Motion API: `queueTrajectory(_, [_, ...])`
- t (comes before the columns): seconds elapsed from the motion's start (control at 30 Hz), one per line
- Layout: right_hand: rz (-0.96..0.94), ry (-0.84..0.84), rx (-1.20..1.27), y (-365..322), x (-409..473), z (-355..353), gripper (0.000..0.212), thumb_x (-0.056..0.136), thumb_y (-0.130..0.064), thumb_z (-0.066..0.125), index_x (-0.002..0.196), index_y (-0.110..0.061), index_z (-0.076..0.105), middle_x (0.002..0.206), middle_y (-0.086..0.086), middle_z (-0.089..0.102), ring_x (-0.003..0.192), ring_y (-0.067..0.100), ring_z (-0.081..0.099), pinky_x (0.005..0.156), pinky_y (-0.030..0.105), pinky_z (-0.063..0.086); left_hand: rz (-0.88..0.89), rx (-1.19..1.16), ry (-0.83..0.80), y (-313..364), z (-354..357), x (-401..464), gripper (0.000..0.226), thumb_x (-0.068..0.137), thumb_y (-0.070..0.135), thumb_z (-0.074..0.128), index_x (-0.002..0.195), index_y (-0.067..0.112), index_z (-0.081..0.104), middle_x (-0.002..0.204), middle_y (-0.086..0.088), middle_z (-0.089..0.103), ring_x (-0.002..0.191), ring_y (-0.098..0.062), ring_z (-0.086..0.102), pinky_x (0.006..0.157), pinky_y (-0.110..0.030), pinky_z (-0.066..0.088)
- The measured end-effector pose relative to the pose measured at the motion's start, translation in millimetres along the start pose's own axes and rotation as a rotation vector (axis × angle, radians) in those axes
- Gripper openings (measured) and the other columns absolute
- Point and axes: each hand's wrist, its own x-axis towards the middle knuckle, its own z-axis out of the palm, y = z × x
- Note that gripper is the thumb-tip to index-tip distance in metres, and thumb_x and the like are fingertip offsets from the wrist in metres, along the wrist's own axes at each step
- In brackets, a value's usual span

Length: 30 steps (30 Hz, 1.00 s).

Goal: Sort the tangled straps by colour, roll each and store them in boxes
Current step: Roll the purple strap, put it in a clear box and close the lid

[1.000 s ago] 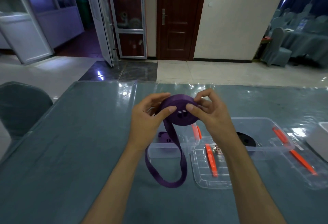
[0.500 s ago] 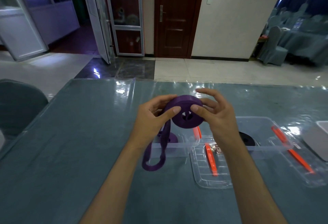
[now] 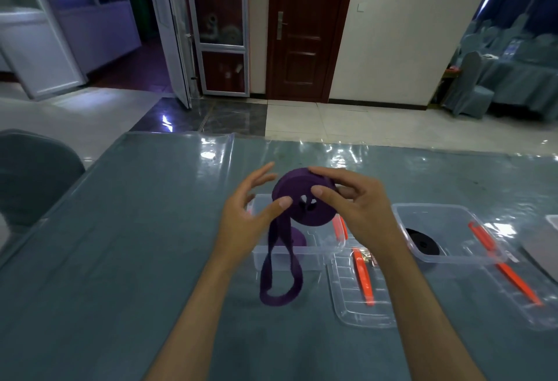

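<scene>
My right hand grips a purple strap roll above the table, thumb on its face and fingers over its top. My left hand is beside it with fingers spread and straight; only its thumb touches the roll's left edge. The strap's loose tail hangs from the roll in a loop down to the table. Below the roll stands a clear box holding another purple roll. A second clear box to the right holds a black roll.
Two clear lids with orange clips lie in front of the boxes. A grey object sits at the right edge. The table has a glossy teal cover. A covered chair stands at the left.
My left hand's fingers have lifted off the roll and spread, leaving only the thumb on it. The hanging loop has become shorter than a second ago. My right hand keeps its grip.
</scene>
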Motion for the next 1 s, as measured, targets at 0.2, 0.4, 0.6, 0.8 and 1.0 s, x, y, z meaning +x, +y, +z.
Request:
queueTrajectory(0.2, [-0.003, 0.098, 0.066, 9, -13, 2, 0.035, 0.089, -0.016, 0.077, 0.123, -0.019, 0.074, 0.111, -0.002, 0.080, 0.104, 0.016, 0.077, 0.084, 0.031, 0.064, -0.450, 0.030, -0.104, -91, -19, -53, 0.110, 0.060, 0.050, 0.098, 0.149, 0.054, 0.033, 0.151, 0.032, 0.038, 0.139, 0.007, 0.040, 0.112, -0.032, 0.039])
queueTrajectory(0.4, [0.017, 0.120, 0.138, 7, -16, 9, 0.034, 0.089, -0.015, 0.077, 0.122, -0.022, 0.074, 0.113, 0.000, 0.079, 0.107, 0.021, 0.076, 0.088, 0.044, 0.064, -0.992, -0.122, 0.200, -181, 9, -72, 0.088, 0.088, 0.012, 0.081, 0.158, 0.018, 0.027, 0.145, -0.014, 0.050, 0.115, -0.033, 0.058, 0.087, -0.042, 0.051])
queueTrajectory(0.6, [0.028, 0.122, 0.154, 0, -14, 11, 0.035, 0.086, -0.017, 0.077, 0.121, -0.023, 0.074, 0.113, -0.001, 0.079, 0.107, 0.020, 0.076, 0.089, 0.045, 0.064, -1.159, -0.710, 0.423, -217, 27, -86, 0.021, 0.099, 0.004, 0.065, 0.116, 0.008, 0.054, 0.101, -0.020, 0.067, 0.073, -0.031, 0.069, 0.056, -0.041, 0.061])
queueTrajectory(0.8, [0.047, 0.172, 0.096, 10, -15, 2, 0.035, 0.090, -0.014, 0.077, 0.123, -0.022, 0.074, 0.112, -0.002, 0.079, 0.106, 0.016, 0.076, 0.086, 0.040, 0.065, -1.029, -0.720, 0.423, -202, 11, -94, 0.007, 0.101, 0.006, 0.062, 0.105, 0.003, 0.066, 0.085, -0.010, 0.080, 0.061, -0.016, 0.076, 0.053, -0.027, 0.061])
queueTrajectory(1.0, [0.093, 0.209, 0.065, 35, -18, 0, 0.035, 0.090, -0.009, 0.078, 0.122, -0.024, 0.075, 0.110, -0.002, 0.080, 0.104, 0.016, 0.077, 0.088, 0.040, 0.065, -0.878, -0.857, 0.374, -188, -15, -90, 0.020, 0.105, 0.027, 0.056, 0.108, 0.016, 0.072, 0.115, -0.005, 0.074, 0.100, -0.019, 0.068, 0.085, -0.041, 0.052])
